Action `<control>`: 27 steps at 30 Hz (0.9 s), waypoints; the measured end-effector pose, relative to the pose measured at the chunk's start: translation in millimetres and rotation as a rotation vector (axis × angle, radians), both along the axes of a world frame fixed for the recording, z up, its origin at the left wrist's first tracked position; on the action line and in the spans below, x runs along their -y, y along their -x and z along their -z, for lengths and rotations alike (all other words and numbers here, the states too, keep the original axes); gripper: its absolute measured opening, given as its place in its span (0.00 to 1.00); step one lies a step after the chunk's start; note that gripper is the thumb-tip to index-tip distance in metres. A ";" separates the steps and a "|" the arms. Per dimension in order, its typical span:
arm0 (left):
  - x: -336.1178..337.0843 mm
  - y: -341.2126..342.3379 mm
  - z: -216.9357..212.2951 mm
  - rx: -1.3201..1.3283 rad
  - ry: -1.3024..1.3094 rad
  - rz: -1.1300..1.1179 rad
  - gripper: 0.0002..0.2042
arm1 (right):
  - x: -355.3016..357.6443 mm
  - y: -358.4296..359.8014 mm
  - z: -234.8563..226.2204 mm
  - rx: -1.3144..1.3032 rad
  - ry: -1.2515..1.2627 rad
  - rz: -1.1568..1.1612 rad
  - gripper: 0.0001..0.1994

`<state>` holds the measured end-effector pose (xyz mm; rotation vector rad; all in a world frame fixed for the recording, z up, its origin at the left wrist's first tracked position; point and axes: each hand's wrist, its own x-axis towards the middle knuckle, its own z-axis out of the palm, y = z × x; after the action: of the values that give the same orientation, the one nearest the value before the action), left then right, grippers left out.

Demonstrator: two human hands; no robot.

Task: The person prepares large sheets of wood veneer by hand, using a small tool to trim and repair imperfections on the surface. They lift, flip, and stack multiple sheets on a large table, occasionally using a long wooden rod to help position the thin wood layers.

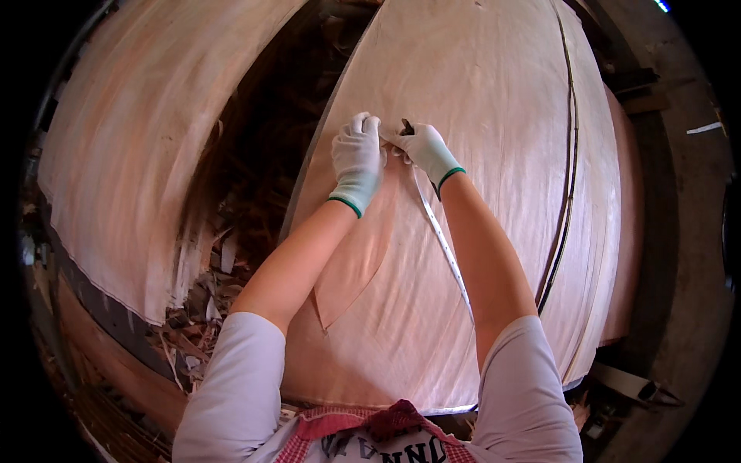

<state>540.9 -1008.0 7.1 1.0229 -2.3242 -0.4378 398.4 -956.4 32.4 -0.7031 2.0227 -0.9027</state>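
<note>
Both my hands wear white gloves with green cuffs and are close together over a large sheet of wood veneer point(478, 92). My left hand point(356, 157) has its fingers curled together; what they pinch, if anything, is hidden. My right hand point(426, 153) is closed around a small dark tool point(407, 128), whose kind I cannot make out. From under the right hand, a narrow white strip of dotted tape point(441, 238) trails down the veneer toward my right upper arm. Between my forearms is a reddish veneer piece point(351, 282) with a pointed lower end, lying on the sheet.
Another veneer stack point(147, 131) stands to the left, across a dark gap strewn with veneer scraps point(208, 301). Along the right side of the sheet runs a long dark split point(570, 154). Concrete floor point(683, 208) lies beyond the right edge.
</note>
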 end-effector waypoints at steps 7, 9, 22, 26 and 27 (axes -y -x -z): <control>9.7 -3.0 21.3 -0.013 0.175 0.176 0.19 | 9.0 -5.5 -6.7 0.012 -0.102 0.016 0.14; 10.4 2.5 30.0 0.075 0.150 0.282 0.19 | 8.3 -3.3 0.5 -0.300 -0.230 -0.008 0.15; 11.1 -9.8 -2.2 0.182 -0.053 0.415 0.18 | -189.9 -66.7 -50.0 -0.007 0.080 0.346 0.13; 20.2 -103.4 5.9 -0.326 -0.044 0.270 0.15 | -347.5 -22.1 -131.4 -0.640 -0.071 0.728 0.18; 6.4 -134.8 0.4 -0.279 -0.072 0.271 0.12 | -381.4 -8.2 -158.9 -0.829 0.013 0.736 0.18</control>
<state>675.7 -1014.4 6.7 0.6311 -2.2102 -0.7262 406.6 -575.0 191.4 -0.3366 3.1307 -1.1360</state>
